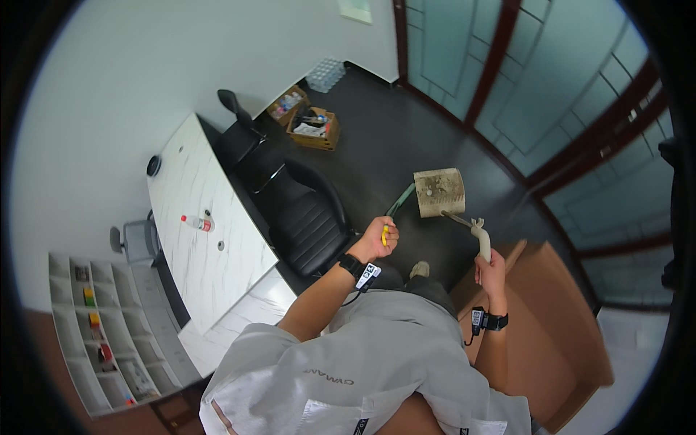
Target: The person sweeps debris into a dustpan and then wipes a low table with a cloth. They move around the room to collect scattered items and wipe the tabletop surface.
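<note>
My left hand (380, 238) is closed around the yellow grip (385, 235) of a green litter picker or similar long tool (401, 201). The tool's far end appears right by the left edge of a dirty beige dustpan (438, 191); whether they touch I cannot tell. My right hand (491, 269) holds the dustpan's curved cream handle (480, 242), which joins the pan by a thin rod (455, 218). Grime and small bits show on the pan, above the dark floor (375, 147). Below it, one of my shoes (420, 269) is visible.
A black padded chair (310, 231) stands close to my left hand, beside a white marbled desk (187, 179) bearing a bottle (197, 223). Brown furniture (549, 326) sits at my right. Beyond are cardboard boxes (315, 142), packed water bottles (326, 75) and a frosted-glass partition (522, 81).
</note>
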`<action>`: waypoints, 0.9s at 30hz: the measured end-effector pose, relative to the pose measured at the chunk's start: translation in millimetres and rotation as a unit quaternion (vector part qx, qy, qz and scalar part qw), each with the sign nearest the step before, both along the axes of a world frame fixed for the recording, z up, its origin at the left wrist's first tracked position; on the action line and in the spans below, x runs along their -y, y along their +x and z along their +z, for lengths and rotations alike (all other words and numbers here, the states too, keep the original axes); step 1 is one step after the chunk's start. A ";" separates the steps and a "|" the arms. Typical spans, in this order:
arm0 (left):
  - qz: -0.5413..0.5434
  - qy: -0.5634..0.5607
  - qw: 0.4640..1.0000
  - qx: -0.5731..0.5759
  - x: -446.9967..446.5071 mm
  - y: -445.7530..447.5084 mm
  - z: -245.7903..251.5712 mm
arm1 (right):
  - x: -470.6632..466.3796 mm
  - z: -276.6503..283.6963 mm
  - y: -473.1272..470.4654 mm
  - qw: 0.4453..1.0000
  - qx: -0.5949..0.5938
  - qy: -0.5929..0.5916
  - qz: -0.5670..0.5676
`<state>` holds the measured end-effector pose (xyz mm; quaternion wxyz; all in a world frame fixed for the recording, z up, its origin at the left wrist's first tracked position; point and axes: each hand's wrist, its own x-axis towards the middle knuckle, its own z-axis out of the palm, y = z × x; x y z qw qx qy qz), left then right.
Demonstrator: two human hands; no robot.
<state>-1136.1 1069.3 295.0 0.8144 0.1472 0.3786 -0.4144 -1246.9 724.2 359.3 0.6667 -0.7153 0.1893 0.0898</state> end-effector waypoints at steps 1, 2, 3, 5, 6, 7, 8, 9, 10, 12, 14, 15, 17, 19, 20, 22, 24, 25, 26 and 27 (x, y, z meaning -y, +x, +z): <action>0.016 0.006 1.000 -0.007 3.2 13.9 0.2 | 7.2 5.0 25.6 1.000 -0.004 -0.008 0.029; 0.044 0.004 0.999 -0.010 6.0 27.7 -0.4 | 14.6 10.2 51.2 0.998 -0.006 -0.024 0.064; 0.059 0.004 0.998 -0.004 7.1 40.7 -2.1 | 18.5 13.0 76.9 0.997 -0.009 -0.016 0.074; 0.088 0.003 0.996 0.002 5.5 70.8 -1.9 | 21.5 24.6 130.8 0.995 -0.009 0.002 0.101; 0.107 -0.003 0.994 0.001 3.1 86.4 -3.4 | 21.1 26.4 158.2 0.993 -0.004 0.012 0.116; 0.123 -0.004 0.992 -0.003 0.6 101.1 -5.4 | 19.2 27.7 184.5 0.991 0.001 0.023 0.128; 0.141 -0.008 0.990 -0.017 -2.9 116.0 -7.5 | 15.6 28.8 211.5 0.990 0.003 0.037 0.135; 0.153 0.004 0.988 -0.004 -7.2 130.9 -9.6 | 10.8 30.1 238.7 0.988 0.001 0.044 0.151; 0.167 0.012 0.986 -0.001 -11.4 144.4 -12.2 | 5.7 31.1 263.5 0.986 -0.005 0.051 0.161; 0.199 0.024 0.980 0.006 -23.3 169.1 -19.6 | -6.9 33.1 310.3 0.978 -0.013 0.053 0.201; 0.226 0.026 0.974 0.009 -38.5 199.4 -26.0 | -19.9 33.6 361.3 0.964 -0.019 0.052 0.261; 0.243 0.020 0.970 -0.008 -42.9 209.9 -29.8 | -27.6 33.5 384.2 0.960 -0.008 0.033 0.278; 0.285 0.018 0.958 -0.030 -51.5 235.8 -33.4 | -45.7 34.4 429.9 0.950 0.013 -0.002 0.312; 0.309 0.023 0.950 -0.028 -68.2 257.5 -30.2 | -69.5 43.1 473.9 0.939 0.022 -0.008 0.342; 0.318 0.012 0.947 -0.031 -73.9 266.1 -28.3 | -79.3 45.2 497.0 0.929 0.038 -0.007 0.367; 0.346 0.017 0.938 -0.026 -82.4 282.1 -23.3 | -101.4 48.0 541.8 0.918 0.050 -0.018 0.393; 0.379 0.007 0.925 -0.031 -90.1 298.3 -18.7 | -124.0 49.1 588.8 0.904 0.055 -0.026 0.423; 0.390 0.006 0.920 -0.029 -92.7 306.1 -16.7 | -134.6 47.9 612.0 0.897 0.051 -0.032 0.438; 0.400 0.004 0.916 -0.025 -100.2 306.5 -15.9 | -150.1 46.1 625.2 0.889 0.051 -0.051 0.452; 0.426 0.006 0.904 -0.044 -98.8 315.2 -15.3 | -160.3 44.4 651.1 0.875 0.073 -0.078 0.472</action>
